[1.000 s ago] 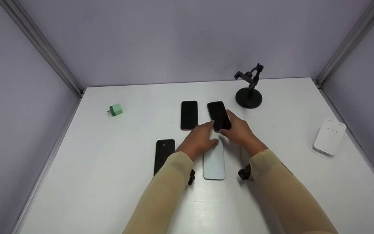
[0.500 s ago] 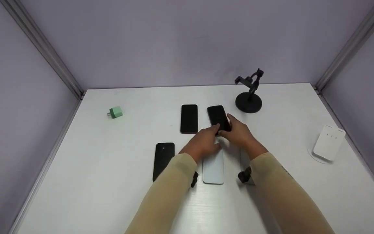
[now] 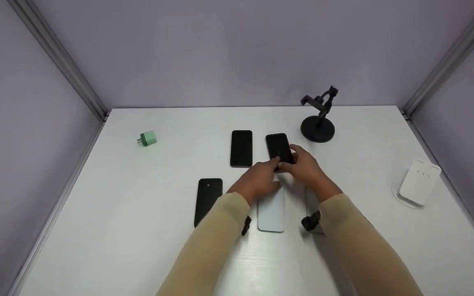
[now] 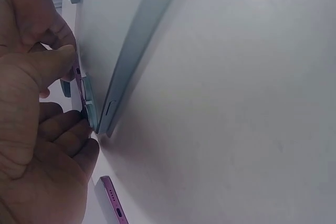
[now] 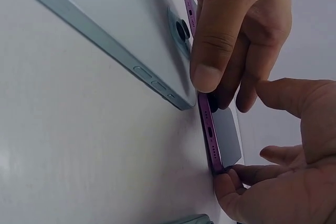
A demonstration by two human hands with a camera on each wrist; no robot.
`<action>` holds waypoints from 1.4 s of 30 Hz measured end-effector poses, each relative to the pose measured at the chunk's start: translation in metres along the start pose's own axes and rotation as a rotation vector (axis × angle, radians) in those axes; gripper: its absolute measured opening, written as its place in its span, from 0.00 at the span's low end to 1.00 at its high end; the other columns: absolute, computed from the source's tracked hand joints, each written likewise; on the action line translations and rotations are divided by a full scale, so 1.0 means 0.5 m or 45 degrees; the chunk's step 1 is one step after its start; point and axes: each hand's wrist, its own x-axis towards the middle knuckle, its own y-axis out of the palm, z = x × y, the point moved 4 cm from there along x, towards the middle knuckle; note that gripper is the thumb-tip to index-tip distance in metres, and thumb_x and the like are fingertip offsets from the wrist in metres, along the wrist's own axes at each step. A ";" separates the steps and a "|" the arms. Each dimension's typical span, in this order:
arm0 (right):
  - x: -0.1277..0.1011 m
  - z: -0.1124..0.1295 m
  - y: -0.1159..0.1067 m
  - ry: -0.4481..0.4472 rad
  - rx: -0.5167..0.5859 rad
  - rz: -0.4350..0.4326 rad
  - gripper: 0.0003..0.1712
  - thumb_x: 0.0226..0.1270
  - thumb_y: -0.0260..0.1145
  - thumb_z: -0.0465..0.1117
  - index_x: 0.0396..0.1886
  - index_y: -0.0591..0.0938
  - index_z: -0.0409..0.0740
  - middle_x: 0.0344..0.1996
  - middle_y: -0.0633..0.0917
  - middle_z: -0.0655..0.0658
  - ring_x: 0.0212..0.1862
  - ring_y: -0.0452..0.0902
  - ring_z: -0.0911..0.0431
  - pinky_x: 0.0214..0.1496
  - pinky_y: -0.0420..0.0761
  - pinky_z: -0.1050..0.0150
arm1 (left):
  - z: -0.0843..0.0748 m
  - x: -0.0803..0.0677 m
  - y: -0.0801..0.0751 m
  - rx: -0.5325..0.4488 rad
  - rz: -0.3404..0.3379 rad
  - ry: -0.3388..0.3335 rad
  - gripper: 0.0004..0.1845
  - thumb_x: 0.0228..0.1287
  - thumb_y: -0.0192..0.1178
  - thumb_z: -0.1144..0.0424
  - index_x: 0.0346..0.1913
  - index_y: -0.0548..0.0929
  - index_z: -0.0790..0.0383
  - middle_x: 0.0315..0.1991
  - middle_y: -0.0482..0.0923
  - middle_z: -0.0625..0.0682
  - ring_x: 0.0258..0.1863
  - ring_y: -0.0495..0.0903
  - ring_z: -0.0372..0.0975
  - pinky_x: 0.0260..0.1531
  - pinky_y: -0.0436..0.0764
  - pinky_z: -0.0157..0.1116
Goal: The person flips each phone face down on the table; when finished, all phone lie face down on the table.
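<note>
A smartphone (image 3: 277,144) with a black screen lies face up on the table; its purple edge shows in the right wrist view. My right hand (image 3: 306,167) grips its right side, thumb at the near end and fingers along the edge. From the left, my left hand (image 3: 256,180) touches the same smartphone near its lower left, while its thumb stays stretched over a pale smartphone (image 3: 270,216) lying just in front. That pale smartphone is back up, with its camera bump (image 5: 178,32) at the far end. My left fingertips partly hide the held smartphone's near edge.
Another black-screened smartphone (image 3: 241,149) lies to the left, and a black one (image 3: 208,199) nearer me. My right forearm partly covers a further pale smartphone (image 3: 311,201). Behind stands a black phone stand (image 3: 318,129). A green plug (image 3: 148,138) and white charger (image 3: 419,183) lie at the sides.
My left hand has shifted slightly right, its fingertips now over the smartphone's near end. My right hand keeps its grip and has barely moved. The head view has tilted a little.
</note>
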 end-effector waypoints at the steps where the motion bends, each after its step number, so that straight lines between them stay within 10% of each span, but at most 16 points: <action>1: 0.000 -0.001 0.000 0.002 0.015 0.000 0.51 0.76 0.68 0.41 0.90 0.53 0.37 0.75 0.78 0.29 0.77 0.75 0.40 0.82 0.68 0.44 | 0.000 -0.001 -0.001 -0.007 0.000 0.000 0.43 0.79 0.65 0.52 0.89 0.58 0.51 0.80 0.73 0.54 0.81 0.71 0.44 0.79 0.72 0.44; 42: -0.039 0.028 -0.019 -0.063 0.274 -0.164 0.41 0.79 0.68 0.34 0.86 0.64 0.39 0.78 0.76 0.33 0.79 0.72 0.40 0.79 0.75 0.46 | -0.010 0.017 -0.023 -0.149 -0.151 0.036 0.38 0.81 0.64 0.47 0.86 0.66 0.57 0.77 0.76 0.59 0.77 0.76 0.48 0.77 0.75 0.44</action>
